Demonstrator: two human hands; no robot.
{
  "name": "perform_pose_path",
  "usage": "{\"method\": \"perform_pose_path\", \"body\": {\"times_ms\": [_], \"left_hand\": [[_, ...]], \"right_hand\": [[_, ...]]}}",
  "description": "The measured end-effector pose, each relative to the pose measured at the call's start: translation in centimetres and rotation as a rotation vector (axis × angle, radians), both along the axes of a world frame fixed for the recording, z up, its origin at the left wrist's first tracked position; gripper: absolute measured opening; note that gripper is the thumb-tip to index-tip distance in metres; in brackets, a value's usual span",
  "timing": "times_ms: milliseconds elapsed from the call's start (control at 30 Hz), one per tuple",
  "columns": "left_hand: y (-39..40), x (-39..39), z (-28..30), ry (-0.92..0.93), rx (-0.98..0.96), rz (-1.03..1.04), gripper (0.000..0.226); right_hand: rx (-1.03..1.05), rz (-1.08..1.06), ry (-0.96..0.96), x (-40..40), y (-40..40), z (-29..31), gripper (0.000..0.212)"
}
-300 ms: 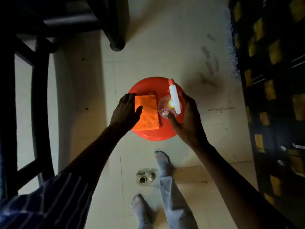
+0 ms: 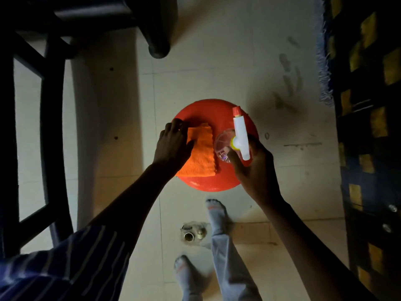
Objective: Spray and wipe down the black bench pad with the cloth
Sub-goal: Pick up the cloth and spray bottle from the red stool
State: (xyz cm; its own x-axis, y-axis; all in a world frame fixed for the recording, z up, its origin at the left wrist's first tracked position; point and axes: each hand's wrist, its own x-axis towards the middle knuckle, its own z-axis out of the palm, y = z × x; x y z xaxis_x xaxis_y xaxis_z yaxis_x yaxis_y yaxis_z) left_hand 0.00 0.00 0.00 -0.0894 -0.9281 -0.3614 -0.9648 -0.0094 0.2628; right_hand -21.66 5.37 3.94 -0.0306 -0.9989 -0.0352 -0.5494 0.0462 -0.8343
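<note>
A folded orange cloth (image 2: 201,153) lies on a round red stool (image 2: 208,109) on the floor. My left hand (image 2: 173,144) covers the cloth's left edge, thumb on top and fingers curled round the far side. A clear spray bottle (image 2: 223,142) with a white trigger head and red nozzle stands on the stool's right side, and my right hand (image 2: 253,168) is wrapped round it from the near side. A black bench frame (image 2: 52,105) fills the left and top of the view; its pad cannot be made out in the dark.
One black bench leg (image 2: 158,44) stands on the pale tiled floor beyond the stool. My socked feet (image 2: 214,209) are just in front of the stool, next to a small floor drain (image 2: 191,234). A dark checked rug (image 2: 368,127) with a fringe runs along the right.
</note>
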Motion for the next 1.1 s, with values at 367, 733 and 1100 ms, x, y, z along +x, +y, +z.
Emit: {"method": "perform_pose_path", "body": {"times_ms": [367, 733, 1100], "left_hand": [[3.2, 5.4, 4.8, 0.546, 0.147, 0.362, 0.021], [10.9, 25.2, 12.6, 1.175, -0.145, 1.222, 0.037], [15.6, 46.2, 13.9, 1.234, -0.372, 1.591, 0.020]], "right_hand": [[-0.003, 0.101, 0.078, 3.6, -1.7, 4.4, 0.034], [-0.034, 0.397, -0.021, 24.6, -4.7, 11.4, 0.038], [-0.017, 0.743, -0.093, 51.6, -5.5, 14.1, 0.049]]}}
